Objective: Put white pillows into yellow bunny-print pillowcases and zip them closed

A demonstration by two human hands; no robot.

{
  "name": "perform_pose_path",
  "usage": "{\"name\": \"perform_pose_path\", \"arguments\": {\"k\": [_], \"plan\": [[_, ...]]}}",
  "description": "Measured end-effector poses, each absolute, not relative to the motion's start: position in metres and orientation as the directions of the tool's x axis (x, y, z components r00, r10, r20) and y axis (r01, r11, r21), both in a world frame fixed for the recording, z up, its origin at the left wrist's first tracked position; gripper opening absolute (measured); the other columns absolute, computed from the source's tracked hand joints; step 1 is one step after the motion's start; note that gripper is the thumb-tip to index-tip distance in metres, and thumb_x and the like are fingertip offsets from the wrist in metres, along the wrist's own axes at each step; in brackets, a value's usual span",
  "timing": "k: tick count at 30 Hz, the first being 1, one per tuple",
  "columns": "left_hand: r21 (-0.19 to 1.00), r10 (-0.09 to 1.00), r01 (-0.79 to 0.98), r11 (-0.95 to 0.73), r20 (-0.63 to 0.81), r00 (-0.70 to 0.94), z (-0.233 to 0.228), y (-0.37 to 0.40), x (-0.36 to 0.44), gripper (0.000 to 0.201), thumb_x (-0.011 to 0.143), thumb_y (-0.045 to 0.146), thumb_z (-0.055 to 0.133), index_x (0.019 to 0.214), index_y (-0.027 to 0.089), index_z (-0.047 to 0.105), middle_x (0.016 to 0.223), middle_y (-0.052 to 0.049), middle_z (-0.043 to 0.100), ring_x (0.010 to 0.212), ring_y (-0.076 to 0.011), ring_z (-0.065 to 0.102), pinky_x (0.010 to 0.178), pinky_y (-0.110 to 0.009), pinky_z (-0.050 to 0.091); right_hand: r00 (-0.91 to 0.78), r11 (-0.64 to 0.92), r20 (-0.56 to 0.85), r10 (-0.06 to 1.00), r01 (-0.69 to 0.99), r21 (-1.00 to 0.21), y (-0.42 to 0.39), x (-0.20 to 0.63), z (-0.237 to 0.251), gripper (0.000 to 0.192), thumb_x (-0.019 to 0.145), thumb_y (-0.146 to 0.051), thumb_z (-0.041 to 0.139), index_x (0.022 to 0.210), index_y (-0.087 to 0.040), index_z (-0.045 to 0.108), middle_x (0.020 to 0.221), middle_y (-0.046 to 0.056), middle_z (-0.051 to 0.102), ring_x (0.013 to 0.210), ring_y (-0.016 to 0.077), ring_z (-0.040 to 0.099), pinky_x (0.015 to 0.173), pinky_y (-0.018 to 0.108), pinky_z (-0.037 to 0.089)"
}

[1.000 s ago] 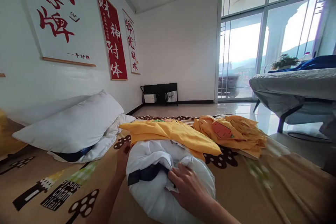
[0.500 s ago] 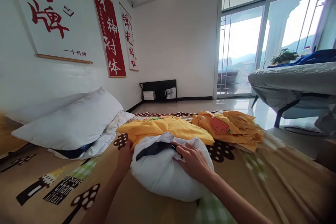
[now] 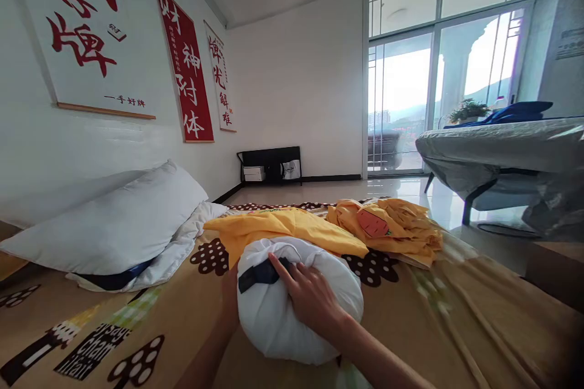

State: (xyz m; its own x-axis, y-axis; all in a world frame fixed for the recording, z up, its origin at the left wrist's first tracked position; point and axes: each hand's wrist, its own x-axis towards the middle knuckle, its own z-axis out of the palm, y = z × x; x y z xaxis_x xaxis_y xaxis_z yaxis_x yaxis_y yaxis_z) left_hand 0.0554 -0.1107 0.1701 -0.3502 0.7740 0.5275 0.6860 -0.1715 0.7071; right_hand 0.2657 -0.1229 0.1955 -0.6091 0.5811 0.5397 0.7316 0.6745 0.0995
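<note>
A round bundle of white cloth (image 3: pixel 310 310), puffy like a rolled pillow, rests on the bed in front of me. A dark navy strip (image 3: pixel 255 276) lies across its top left part, partly under my fingers. My right hand (image 3: pixel 312 295) is laid over the top of the bundle, index finger stretched out along the strip and the other fingers bent onto the white cloth. Against the bundle's left side is my left hand (image 3: pixel 230 292), in shadow, its fingers hidden behind the bundle. Just beyond lies a spread yellow cloth (image 3: pixel 283 225).
A crumpled yellow cloth with a carrot print (image 3: pixel 387 228) lies to the right. White pillows (image 3: pixel 114 219) lean at the left wall. The bed has a brown patterned sheet (image 3: pixel 410 328). A covered table (image 3: pixel 497 146) stands at right, a low black shelf (image 3: pixel 274 161) at the back.
My right hand has moved left over the dark strip, now partly covered. The bundle looks rounder, its upper folds tucked in. My left hand has slipped lower behind its side. The view has shifted slightly.
</note>
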Motion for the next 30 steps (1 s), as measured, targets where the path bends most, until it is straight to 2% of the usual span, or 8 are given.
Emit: {"name": "perform_pose_path", "arguments": {"k": [3,7,13,16,19,22,27,30], "plan": [[0.614,0.816,0.772,-0.162,0.524,-0.245,0.197,-0.098,0.047,0.010,0.070,0.031,0.052,0.064,0.023,0.055,0.069,-0.005,0.066,0.067,-0.0227,0.059,0.067,-0.033,0.044,-0.636,0.662,0.409,0.654,0.743,0.097,-0.126,0.257,0.204,0.073,0.083,-0.005,0.043,0.150,-0.027,0.026,0.105,0.010,0.066,0.093,0.0256,0.062,0.070,0.034,0.048],[0.436,0.758,0.896,-0.089,0.613,-0.223,0.232,-0.087,0.045,0.005,0.077,0.021,0.047,0.075,0.021,0.052,0.077,-0.006,0.065,0.078,-0.0225,0.061,0.073,-0.030,0.041,-0.648,0.663,0.318,0.692,0.745,0.077,-0.130,0.236,0.205,0.052,0.092,-0.012,0.040,0.140,-0.032,0.044,0.107,0.012,0.065,0.086,0.0266,0.063,0.066,0.039,0.050],[0.150,0.847,0.978,-0.144,0.530,0.043,0.227,-0.099,0.072,0.014,0.086,0.026,0.047,0.093,0.020,0.057,0.090,-0.006,0.069,0.088,-0.0219,0.064,0.075,-0.028,0.042,-0.595,0.629,0.375,0.711,0.776,0.039,-0.115,0.218,0.213,0.033,0.094,-0.013,0.039,0.114,-0.023,0.063,0.114,0.012,0.062,0.095,0.0269,0.061,0.070,0.040,0.053],[0.086,0.852,0.986,-0.144,0.518,0.079,0.222,-0.107,0.070,0.017,0.087,0.026,0.045,0.096,0.019,0.059,0.096,-0.009,0.068,0.094,-0.0241,0.062,0.080,-0.030,0.042,-0.506,0.565,0.477,0.719,0.825,0.023,-0.100,0.230,0.214,0.036,0.094,-0.013,0.039,0.122,-0.025,0.057,0.118,0.010,0.061,0.098,0.0274,0.059,0.071,0.039,0.053],[0.080,0.810,0.987,-0.143,0.582,0.070,0.217,-0.112,0.054,0.019,0.087,0.027,0.045,0.092,0.020,0.061,0.097,-0.010,0.066,0.098,-0.0255,0.058,0.088,-0.033,0.042,-0.436,0.493,0.502,0.747,0.870,0.022,-0.092,0.241,0.211,0.044,0.092,-0.011,0.038,0.131,-0.029,0.049,0.122,0.009,0.059,0.096,0.0271,0.060,0.070,0.039,0.052],[0.173,0.776,0.974,-0.145,0.631,0.003,0.202,-0.120,0.029,0.020,0.083,0.029,0.045,0.089,0.020,0.062,0.098,-0.011,0.062,0.101,-0.0269,0.054,0.093,-0.038,0.041,-0.421,0.468,0.490,0.763,0.883,0.031,-0.089,0.246,0.208,0.044,0.093,-0.011,0.035,0.132,-0.027,0.048,0.124,0.010,0.058,0.099,0.0277,0.059,0.071,0.039,0.052],[0.373,0.857,0.880,-0.295,0.511,0.070,0.179,-0.132,-0.005,0.047,0.071,0.026,0.053,0.117,0.022,0.058,0.134,-0.010,0.049,0.127,-0.0284,0.040,0.104,-0.043,0.034,-0.422,0.466,0.481,0.768,0.884,0.032,-0.088,0.255,0.208,0.047,0.091,-0.010,0.036,0.134,-0.024,0.047,0.126,0.012,0.058,0.102,0.0273,0.057,0.073,0.038,0.051],[0.377,0.866,0.881,-0.284,0.495,0.068,0.184,-0.127,-0.007,0.052,0.067,0.025,0.059,0.118,0.022,0.056,0.132,-0.010,0.051,0.128,-0.0296,0.040,0.106,-0.046,0.030,-0.433,0.482,0.520,0.736,0.875,0.046,-0.088,0.263,0.205,0.050,0.090,-0.012,0.038,0.139,-0.024,0.045,0.131,0.009,0.057,0.105,0.0276,0.056,0.074,0.038,0.051]]}}
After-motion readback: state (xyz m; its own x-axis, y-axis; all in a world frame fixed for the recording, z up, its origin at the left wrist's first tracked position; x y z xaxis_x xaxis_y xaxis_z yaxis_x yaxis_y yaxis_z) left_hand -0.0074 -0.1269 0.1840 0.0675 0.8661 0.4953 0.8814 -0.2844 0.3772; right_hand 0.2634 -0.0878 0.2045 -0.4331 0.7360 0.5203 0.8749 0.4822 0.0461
